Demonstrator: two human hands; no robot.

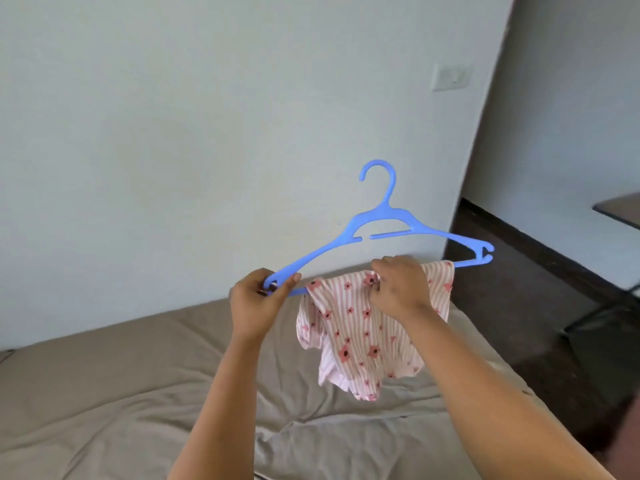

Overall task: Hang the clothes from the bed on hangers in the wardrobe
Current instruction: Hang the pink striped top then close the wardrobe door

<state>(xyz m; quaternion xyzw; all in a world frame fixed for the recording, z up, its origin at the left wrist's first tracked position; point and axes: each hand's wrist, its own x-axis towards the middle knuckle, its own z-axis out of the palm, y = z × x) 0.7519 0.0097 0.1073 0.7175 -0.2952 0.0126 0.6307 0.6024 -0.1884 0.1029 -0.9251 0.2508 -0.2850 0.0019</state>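
Two hands are raised in front of us, over the bed [104,386], and both are busy with one blue plastic hanger [379,233]. Our left hand [258,299] has its grip closed around the hanger's left end, thumb lying along the top of the sloping arm and the other fingers curled beneath it. Our right hand [398,285] pinches the pink-and-white striped garment [356,337] with red flowers at the hanger's lower bar, its fingers curled over the cloth so that fabric and bar sit together in that grip.

The garment is draped over the lower bar, covering most of its right half, and hangs down bunched and uneven in the air above the bed, not touching it. The hanger is tilted, its left end lower and nearer to us, its hook pointing up against the pale wall [173,133].

The bed below carries a rumpled beige sheet. To the right lies dark floor [519,289], and a corner of a dark surface [620,209] shows at the right edge. A white switch plate [452,77] sits high on the wall.
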